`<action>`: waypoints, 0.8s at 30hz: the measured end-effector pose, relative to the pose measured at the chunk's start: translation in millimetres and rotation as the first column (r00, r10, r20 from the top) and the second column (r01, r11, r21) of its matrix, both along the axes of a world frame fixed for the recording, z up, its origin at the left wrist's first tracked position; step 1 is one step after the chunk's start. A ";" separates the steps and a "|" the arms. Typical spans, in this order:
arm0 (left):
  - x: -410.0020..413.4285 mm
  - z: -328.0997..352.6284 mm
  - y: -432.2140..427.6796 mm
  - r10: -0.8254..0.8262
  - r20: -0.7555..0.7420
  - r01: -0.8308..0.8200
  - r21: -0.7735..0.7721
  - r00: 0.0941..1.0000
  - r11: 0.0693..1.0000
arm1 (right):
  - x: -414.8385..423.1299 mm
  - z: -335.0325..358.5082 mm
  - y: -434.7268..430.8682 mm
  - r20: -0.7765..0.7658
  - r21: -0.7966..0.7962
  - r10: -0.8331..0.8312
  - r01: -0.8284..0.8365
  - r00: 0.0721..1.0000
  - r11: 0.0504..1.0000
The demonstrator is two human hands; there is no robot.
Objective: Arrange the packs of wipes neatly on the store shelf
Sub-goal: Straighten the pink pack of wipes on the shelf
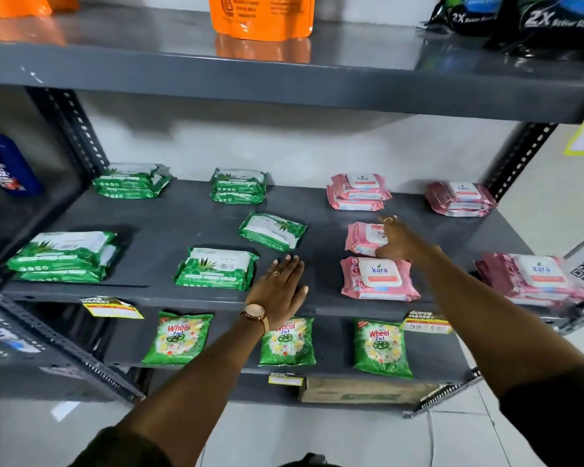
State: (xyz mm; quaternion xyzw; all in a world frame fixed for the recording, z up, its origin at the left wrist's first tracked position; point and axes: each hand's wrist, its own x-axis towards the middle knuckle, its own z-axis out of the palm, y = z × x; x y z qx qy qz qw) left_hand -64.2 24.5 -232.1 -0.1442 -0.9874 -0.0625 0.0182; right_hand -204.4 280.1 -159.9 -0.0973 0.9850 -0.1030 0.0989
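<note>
Green wipes packs lie on the grey middle shelf: stacks at the back left, back middle and front left, one front pack, and a loose pack lying askew. Pink wipes packs fill the right side: stacks at the back, far back right and front right, plus a front pack. My right hand grips the right edge of a turned pink pack. My left hand, wearing a watch, hovers open over the shelf's front edge.
Orange pouches and black packs stand on the upper shelf. Green Wheel detergent packets lie on the lower shelf, with a cardboard box below. A blue bottle sits at the left. Price tags hang on the shelf edge.
</note>
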 end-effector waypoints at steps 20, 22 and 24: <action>-2.3 -7.4 -1.7 -0.009 -0.057 0.012 0.039 0.998 0.999 | 42.8 71.1 2.0 0.092 -0.289 0.053 -0.024 0.994 0.957; -2.8 -9.1 -2.1 -0.007 -0.061 0.009 0.036 0.998 0.999 | 61.4 69.0 -1.5 0.123 -0.306 0.065 -0.025 0.990 0.952; -3.7 -9.7 -2.6 -0.009 -0.063 0.012 0.047 0.998 0.999 | 75.0 59.9 -4.0 0.168 -0.300 0.062 -0.009 0.984 0.954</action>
